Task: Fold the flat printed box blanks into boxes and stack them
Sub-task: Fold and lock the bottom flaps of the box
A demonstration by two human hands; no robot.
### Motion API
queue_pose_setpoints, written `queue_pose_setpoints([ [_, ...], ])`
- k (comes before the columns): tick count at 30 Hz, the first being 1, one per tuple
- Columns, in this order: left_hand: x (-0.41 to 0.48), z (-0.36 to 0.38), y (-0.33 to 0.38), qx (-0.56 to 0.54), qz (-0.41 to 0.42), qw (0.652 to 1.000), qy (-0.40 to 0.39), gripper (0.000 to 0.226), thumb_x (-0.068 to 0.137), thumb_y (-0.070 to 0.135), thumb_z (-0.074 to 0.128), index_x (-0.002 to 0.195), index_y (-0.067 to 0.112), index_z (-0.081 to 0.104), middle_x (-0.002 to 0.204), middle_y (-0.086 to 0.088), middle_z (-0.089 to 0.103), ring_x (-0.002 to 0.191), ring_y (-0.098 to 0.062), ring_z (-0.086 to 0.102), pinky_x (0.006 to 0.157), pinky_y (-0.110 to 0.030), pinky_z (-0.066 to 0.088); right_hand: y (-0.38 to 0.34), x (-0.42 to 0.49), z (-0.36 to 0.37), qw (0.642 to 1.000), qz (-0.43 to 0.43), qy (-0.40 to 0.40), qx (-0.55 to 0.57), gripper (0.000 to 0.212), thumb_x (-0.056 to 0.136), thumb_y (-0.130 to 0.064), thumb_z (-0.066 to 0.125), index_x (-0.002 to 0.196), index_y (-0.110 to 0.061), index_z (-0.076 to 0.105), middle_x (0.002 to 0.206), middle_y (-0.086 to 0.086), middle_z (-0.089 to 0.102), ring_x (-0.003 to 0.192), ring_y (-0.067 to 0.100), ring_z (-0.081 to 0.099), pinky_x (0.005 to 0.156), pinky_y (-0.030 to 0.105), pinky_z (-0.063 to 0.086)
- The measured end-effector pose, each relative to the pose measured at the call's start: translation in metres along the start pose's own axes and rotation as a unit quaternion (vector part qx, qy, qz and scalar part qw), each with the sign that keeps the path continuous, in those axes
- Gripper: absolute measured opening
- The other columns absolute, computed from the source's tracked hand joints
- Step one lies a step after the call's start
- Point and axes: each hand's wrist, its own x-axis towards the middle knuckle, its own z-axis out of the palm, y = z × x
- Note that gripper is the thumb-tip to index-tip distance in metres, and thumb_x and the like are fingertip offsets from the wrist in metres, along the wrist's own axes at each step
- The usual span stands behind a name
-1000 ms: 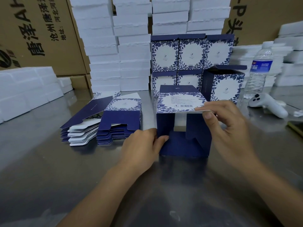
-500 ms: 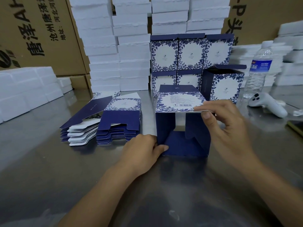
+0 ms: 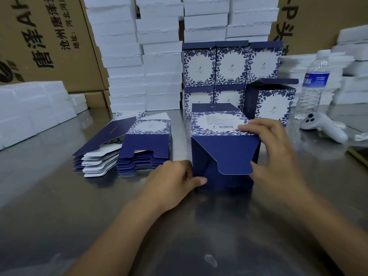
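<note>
Steel comes first: the table point(image 3: 59, 216) shines under our two forearms as they reach across it. Our left hand point(image 3: 175, 182) grips the lower left corner of the box point(image 3: 225, 154), with the thumb laid along its front bottom edge and the fingers curled at its left side. Our right hand point(image 3: 272, 154) holds the upper right corner, fingers lying over the printed top panel beside the barcode.

The box stands on the table between our hands, near the middle, its dark blue end turned towards us. A flap point(image 3: 235, 162) with a rounded tab slants down across that end from the upper right.

Left of the box, just beyond our left hand, the blanks point(image 3: 143, 148) lie in two flat piles side by side, their near edges fanned out.

Behind the box the stack point(image 3: 231, 64) of folded boxes rises two rows high, three across in the top row. Just right of it an open box point(image 3: 272, 104) stands upright with its lid flap raised.

Further right a white controller point(image 3: 322, 128) lies on the table, and a bottle point(image 3: 314, 84) stands upright behind it.

White foam point(image 3: 159, 62) is piled in tall columns along the back, with more at the far left and far right. Brown cartons point(image 3: 39, 36) with black print stand behind it all.
</note>
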Motion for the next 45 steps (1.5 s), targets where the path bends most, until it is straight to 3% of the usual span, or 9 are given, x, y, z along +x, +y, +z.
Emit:
queue_pose_setpoints([
  [5,0.001,-0.002,0.006,-0.166,0.02,0.983,0.078,0.066,0.064,0.072,0.058,0.116,0.043,0.031,0.091,0.018,0.053,0.076,-0.001,0.057,0.067,-0.026,0.045,0.006,-0.001,0.006,0.998,0.044,0.014,0.043,0.066,0.069,0.007,0.077,0.111,-0.038,0.052,0.13,-0.015,0.035,0.124,0.011,0.043,0.095,0.037,0.047],
  [10,-0.001,-0.005,0.01,-0.224,0.086,0.965,0.11,0.09,0.051,0.078,0.066,0.123,0.072,0.012,0.098,0.028,0.049,0.087,0.001,0.055,0.074,-0.022,0.044,0.013,0.001,0.009,0.998,-0.011,0.062,0.022,0.061,0.067,0.013,0.072,0.112,-0.023,0.054,0.118,-0.006,0.047,0.104,0.002,0.046,0.081,0.017,0.042],
  [13,-0.002,-0.004,0.009,-0.228,0.123,0.957,0.128,0.076,0.06,0.084,0.056,0.127,0.067,0.024,0.102,0.021,0.049,0.091,-0.005,0.053,0.079,-0.02,0.043,0.014,0.002,0.009,0.995,-0.045,0.093,-0.007,0.041,0.073,0.0,0.05,0.113,-0.004,0.058,0.113,0.009,0.055,0.091,0.001,0.041,0.081,0.012,0.039],
  [17,-0.004,-0.006,0.012,-0.229,0.125,0.95,0.172,0.052,0.075,0.085,0.031,0.119,0.059,0.042,0.103,0.022,0.041,0.097,0.002,0.048,0.08,-0.003,0.035,0.009,0.0,0.01,0.998,-0.002,0.041,0.057,0.068,0.067,0.002,0.078,0.113,-0.038,0.046,0.113,-0.032,0.043,0.1,0.006,0.05,0.08,0.027,0.047],
  [23,-0.004,-0.012,0.012,-0.237,0.116,0.948,0.18,0.033,0.087,0.049,0.048,0.118,0.039,0.055,0.139,0.026,0.037,0.13,0.016,0.028,0.098,0.002,0.02,0.007,-0.002,0.011,0.991,0.036,-0.02,0.129,0.062,0.08,0.0,0.068,0.121,-0.04,0.045,0.126,-0.017,0.052,0.117,0.005,0.051,0.099,0.033,0.044],
  [29,-0.002,-0.012,0.012,-0.208,0.111,0.945,0.225,0.029,0.088,0.03,0.054,0.117,0.034,0.056,0.131,0.015,0.052,0.127,0.005,0.04,0.104,-0.01,0.029,0.001,0.004,0.012,0.964,0.079,0.03,0.252,0.047,0.072,-0.003,0.036,0.1,-0.03,0.063,0.122,-0.009,0.06,0.123,0.008,0.051,0.105,0.031,0.039],
  [34,-0.003,-0.012,0.018,-0.182,0.147,0.936,0.262,0.025,0.087,0.025,0.06,0.112,0.031,0.06,0.119,0.011,0.06,0.119,-0.003,0.051,0.102,-0.019,0.038,-0.009,0.001,0.009,0.985,0.004,0.091,0.149,0.023,0.089,-0.02,0.044,0.102,-0.019,0.063,0.117,-0.002,0.06,0.118,0.004,0.05,0.099,0.017,0.034],
  [39,-0.006,-0.012,0.028,-0.147,0.178,0.938,0.257,0.022,0.088,0.024,0.061,0.109,0.021,0.068,0.111,0.008,0.06,0.117,-0.006,0.052,0.099,-0.018,0.037,-0.015,-0.002,0.012,0.985,-0.147,0.091,-0.014,0.02,0.085,-0.028,0.06,0.096,-0.013,0.07,0.1,-0.002,0.062,0.099,0.023,0.058,0.089,0.043,0.044],
  [45,-0.007,-0.01,0.038,-0.144,0.198,0.914,0.323,0.023,0.087,0.025,0.058,0.095,0.009,0.073,0.098,-0.003,0.063,0.1,-0.017,0.058,0.087,-0.035,0.048,-0.016,0.0,0.012,0.981,-0.157,0.112,-0.008,0.015,0.082,-0.028,0.066,0.086,-0.015,0.073,0.087,-0.003,0.063,0.085,0.024,0.06,0.075,0.051,0.046],
])
